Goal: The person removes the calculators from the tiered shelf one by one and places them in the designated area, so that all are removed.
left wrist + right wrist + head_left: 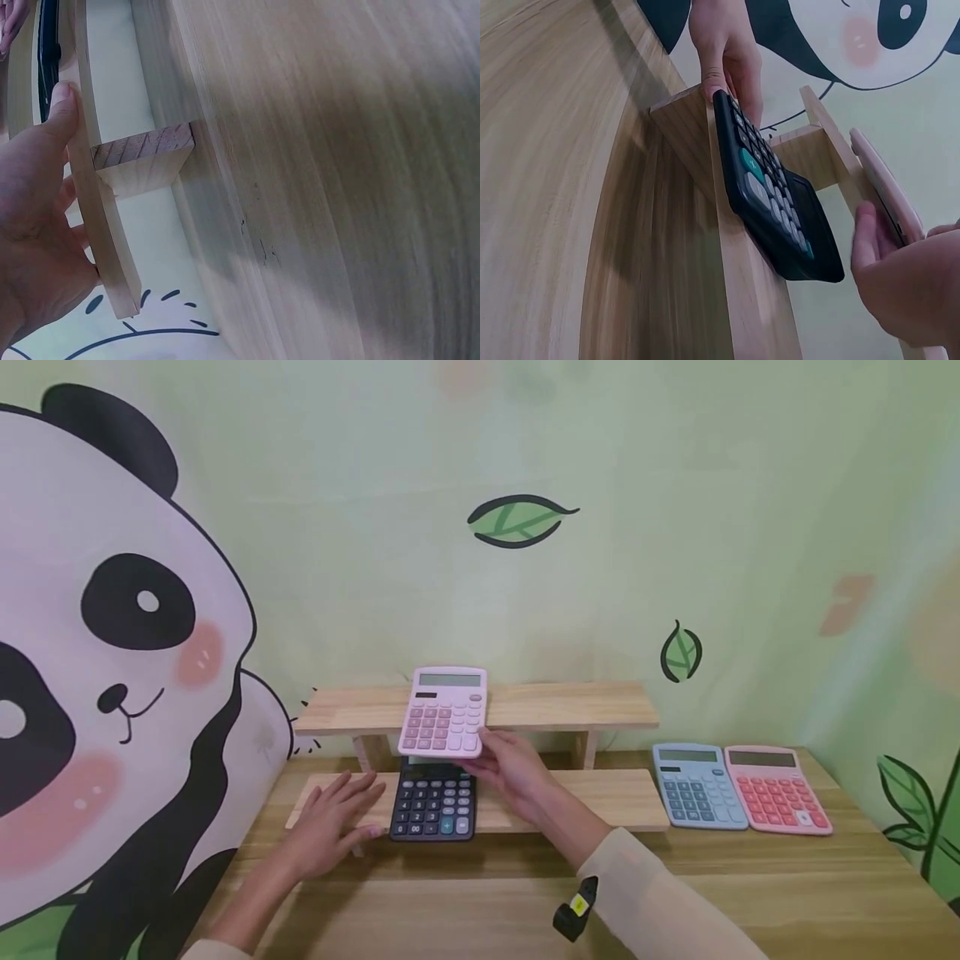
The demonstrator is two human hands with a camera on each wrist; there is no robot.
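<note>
A light pink calculator (443, 713) leans at the upper shelf, its lower edge overhanging the front. My right hand (517, 774) holds it by the lower right corner; the right wrist view shows the calculator's thin side (889, 184) against my fingers. On the lower shelf (562, 802) lies a black calculator (433, 806), its top part hidden below the pink one. To its left, my left hand (332, 822) rests on the shelf board with fingers spread. The left thumb points toward the black calculator's edge; whether it touches is hard to tell.
A blue calculator (699, 787) and a coral pink calculator (777, 791) lie side by side right of the two-tier wooden stand. The upper shelf (570, 703) sits behind and above the lower one. A panda-printed backdrop (375, 527) hangs behind the wooden table (480, 902).
</note>
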